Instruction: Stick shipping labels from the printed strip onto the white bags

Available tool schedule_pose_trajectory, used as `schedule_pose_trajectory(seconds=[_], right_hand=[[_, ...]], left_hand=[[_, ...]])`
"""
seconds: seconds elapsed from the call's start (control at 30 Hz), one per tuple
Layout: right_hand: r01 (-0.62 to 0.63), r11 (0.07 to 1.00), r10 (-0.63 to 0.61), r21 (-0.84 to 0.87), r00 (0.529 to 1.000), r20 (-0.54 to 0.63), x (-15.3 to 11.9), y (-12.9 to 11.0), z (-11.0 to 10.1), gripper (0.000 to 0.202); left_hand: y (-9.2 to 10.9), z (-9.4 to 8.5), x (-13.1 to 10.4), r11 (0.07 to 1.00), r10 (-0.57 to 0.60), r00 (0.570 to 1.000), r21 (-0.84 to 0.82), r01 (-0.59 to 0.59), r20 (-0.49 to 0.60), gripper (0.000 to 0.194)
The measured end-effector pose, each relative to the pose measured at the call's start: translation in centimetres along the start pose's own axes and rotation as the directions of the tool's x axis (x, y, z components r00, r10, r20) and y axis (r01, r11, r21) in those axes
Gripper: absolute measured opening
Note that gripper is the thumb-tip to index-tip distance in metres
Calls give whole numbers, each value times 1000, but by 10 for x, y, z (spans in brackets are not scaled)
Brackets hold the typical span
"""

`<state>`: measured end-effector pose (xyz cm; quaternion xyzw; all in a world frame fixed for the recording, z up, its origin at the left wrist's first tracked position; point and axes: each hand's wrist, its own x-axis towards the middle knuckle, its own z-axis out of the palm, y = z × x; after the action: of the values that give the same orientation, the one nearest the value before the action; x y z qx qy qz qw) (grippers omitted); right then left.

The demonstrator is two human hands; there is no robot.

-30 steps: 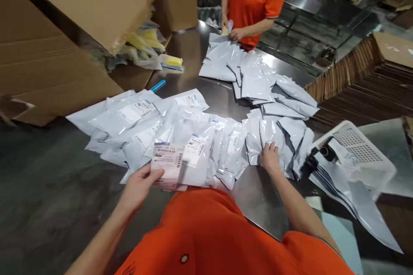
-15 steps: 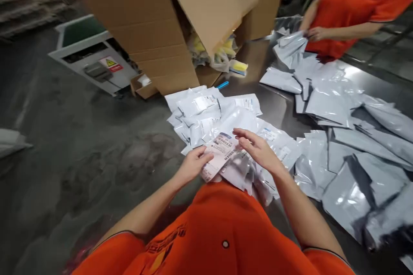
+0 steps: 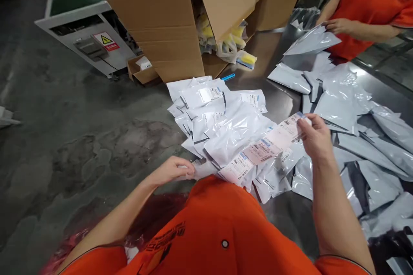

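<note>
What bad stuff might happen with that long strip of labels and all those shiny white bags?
The strip of shipping labels might crease or tear if the right hand, gripping its far end, tugs hard.
White mailers are heaped loosely at the edge of the metal table, so a bump could send some onto the floor.

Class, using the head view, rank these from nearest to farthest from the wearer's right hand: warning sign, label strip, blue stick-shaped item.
1. Label strip: pinched at one end by the right hand.
2. Blue stick-shaped item: beyond the hand, to its left, at the pile's far edge.
3. Warning sign: far left, on the machine.
</note>
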<state>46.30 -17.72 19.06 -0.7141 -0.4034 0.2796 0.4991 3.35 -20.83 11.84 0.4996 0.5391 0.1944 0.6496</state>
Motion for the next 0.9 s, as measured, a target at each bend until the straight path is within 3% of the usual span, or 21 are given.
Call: schedule_pose_trajectory(seconds=[0.07, 0.13, 0.23, 0.3, 0.37, 0.43, 0.5, 0.53, 0.57, 0.63, 0.73, 0.8, 0.9], right_hand=[[-116, 991, 106, 70, 985, 133, -8, 8, 11, 34], [-112, 988, 90, 102, 976, 200, -23, 4, 32, 31], [-38, 995, 11, 97, 966, 260, -40, -17, 62, 29], [-19, 997, -6, 80, 953, 304, -44, -32, 77, 29], [-25, 997, -1, 69, 938, 348, -42, -41, 84, 30], [39, 999, -40, 10, 942, 334, -37, -45, 84, 37], [215, 964, -178, -159, 960, 217, -37, -47, 79, 51], [315, 911, -278, -265, 946, 169, -40, -49, 77, 56], [413, 840, -375, -351, 910, 175, -45, -51, 75, 57], [599, 685, -478, -415, 799, 365, -59, -55, 77, 44], [758, 547, -389, -355, 605, 694, -78, -59, 90, 24], [765, 533, -312, -361, 574, 757, -83, -58, 100, 26], [748, 587, -290, -310, 552, 782, -80, -58, 110, 31]], left_hand=[[7, -11, 3, 999, 53, 998, 11, -53, 27, 19], [21, -10, 13, 992, 105, 985, 61, -114, 137, 31], [50, 16, 33, 967, 203, 940, 95, -237, 275, 78], [65, 43, 47, 950, 285, 898, 23, -310, 335, 91], [74, 67, 58, 956, 289, 856, -80, -282, 428, 67], [76, 82, 65, 974, 225, 847, -136, -181, 482, 36], [75, 88, 68, 982, 172, 886, -146, -120, 431, 27], [73, 88, 68, 982, 164, 912, -149, -115, 375, 26], [73, 88, 68, 981, 168, 932, -152, -125, 322, 24], [74, 86, 66, 975, 206, 945, -135, -176, 255, 22], [79, 81, 65, 953, 303, 931, -64, -296, 204, 18], [83, 76, 64, 944, 329, 926, -30, -329, 186, 17], [88, 68, 59, 947, 318, 924, -14, -322, 212, 19]])
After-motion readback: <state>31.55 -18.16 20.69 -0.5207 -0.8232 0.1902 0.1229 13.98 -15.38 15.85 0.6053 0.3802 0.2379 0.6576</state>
